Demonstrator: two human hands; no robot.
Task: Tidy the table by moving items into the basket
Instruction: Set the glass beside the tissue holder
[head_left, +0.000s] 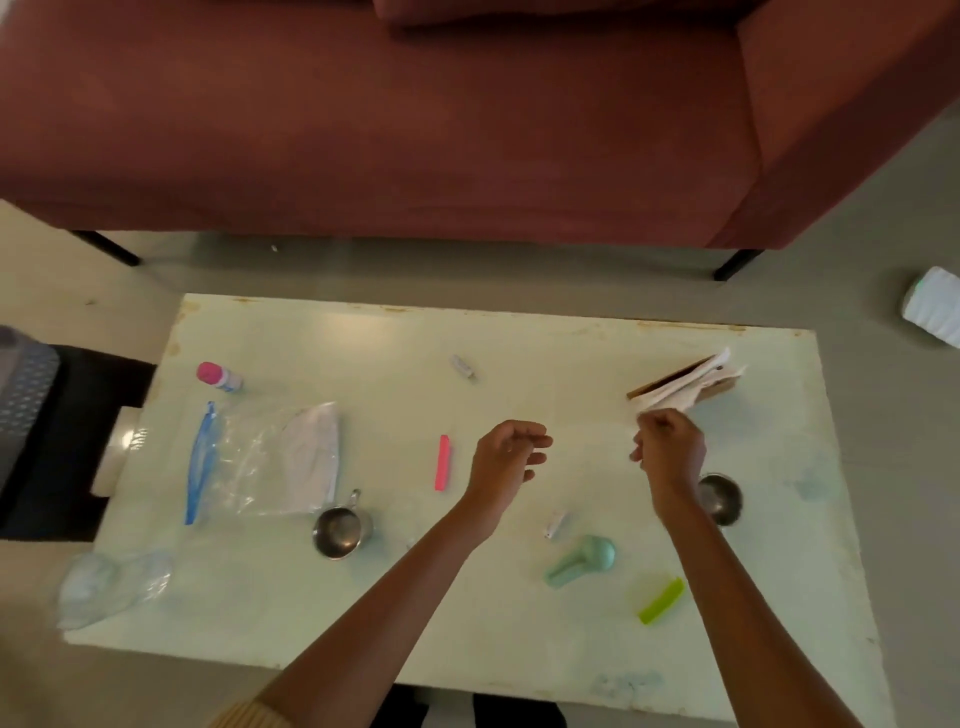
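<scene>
My right hand (670, 451) is shut on a bundle of white paper and brown card (688, 383), held just above the right side of the pale table (519, 353). Over the table's middle hovers my left hand (511, 456), fingers loosely curled and holding nothing. On the table lie a pink stick (442, 462), a pink-capped bottle (219, 375), a zip bag with white cloth inside (265, 460), two steel cups (340, 530) (721, 498), a teal scoop (584, 560), a green clip (661, 601) and two small white tubes (462, 366) (556, 525). A grey basket (21, 395) shows only at the far left edge.
A dark red sofa (389, 119) stands behind the table. A crumpled clear bag (109, 584) hangs off the table's front left corner. A white roll (935, 305) lies on the floor at right, and a white object (119, 452) sits by the table's left edge.
</scene>
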